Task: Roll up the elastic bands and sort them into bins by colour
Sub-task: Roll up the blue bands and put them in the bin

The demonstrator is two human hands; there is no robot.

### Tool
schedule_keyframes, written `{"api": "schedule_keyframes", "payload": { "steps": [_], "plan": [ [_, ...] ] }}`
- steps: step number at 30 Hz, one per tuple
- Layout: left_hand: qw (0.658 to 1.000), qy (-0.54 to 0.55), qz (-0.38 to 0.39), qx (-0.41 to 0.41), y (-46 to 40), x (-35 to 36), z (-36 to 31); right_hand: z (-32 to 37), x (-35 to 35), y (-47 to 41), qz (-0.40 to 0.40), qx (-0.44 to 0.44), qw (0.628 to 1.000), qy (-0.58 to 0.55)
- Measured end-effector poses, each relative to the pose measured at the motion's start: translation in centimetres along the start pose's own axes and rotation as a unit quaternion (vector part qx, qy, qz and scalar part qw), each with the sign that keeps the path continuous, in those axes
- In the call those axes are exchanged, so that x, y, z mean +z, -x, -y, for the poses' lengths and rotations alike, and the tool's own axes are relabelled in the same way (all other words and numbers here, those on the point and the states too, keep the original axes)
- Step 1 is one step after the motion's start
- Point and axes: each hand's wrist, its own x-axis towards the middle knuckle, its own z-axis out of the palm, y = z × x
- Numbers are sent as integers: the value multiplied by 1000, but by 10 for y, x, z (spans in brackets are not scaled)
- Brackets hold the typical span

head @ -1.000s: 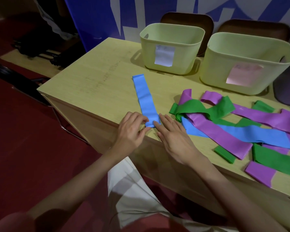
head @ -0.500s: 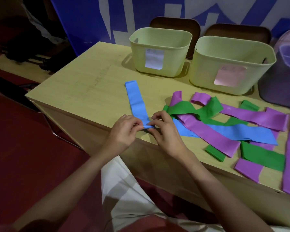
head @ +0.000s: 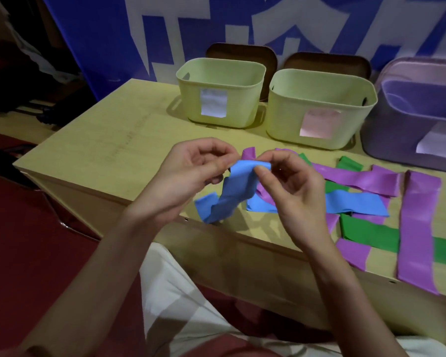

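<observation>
A blue elastic band point(head: 232, 191) is lifted off the table, its top end pinched between my left hand point(head: 191, 173) and my right hand point(head: 291, 184); its lower end trails crumpled onto the table's front edge. To the right lie several loose bands: a second blue band point(head: 355, 203), purple bands point(head: 417, 228) and green bands point(head: 368, 234), overlapping. At the back stand two pale green bins point(head: 219, 94) point(head: 317, 109) and a purple bin point(head: 420, 119), each with a paper label.
The wooden table point(head: 101, 153) has bare surface on its left half. Two brown chair backs point(head: 242, 51) stand behind the bins, before a blue and white wall. Dark red floor lies left, with dark gear at the far left.
The blue band lay flat with both hands at its near end; both hands have raised that end off the table, and the band now hangs crumpled. The view has shifted right, showing the purple bin.
</observation>
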Motion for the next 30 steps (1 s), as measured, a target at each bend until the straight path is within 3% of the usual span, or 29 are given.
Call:
{"api": "schedule_keyframes", "payload": {
  "steps": [8,10,14,17,22,30],
  "plan": [
    [974,216,47,-59,-20,43,-28,39,-21,-13,-56,-94,990,88],
    [971,226,47,-62,-23,52,-27,41,-29,-11,-71,-109,983,130],
    [985,163,20,-46,-23,73,-13,32,-46,-1,-99,-100,974,178],
    [999,42,-22,20,-21,87,-2,19,-56,8,-113,-79,974,182],
    [994,-72,-21,83,-21,103,11,6,-68,19,-141,-57,970,191],
    [987,-102,-12,122,-20,123,35,-6,-77,35,-169,-87,950,249]
  ]
}}
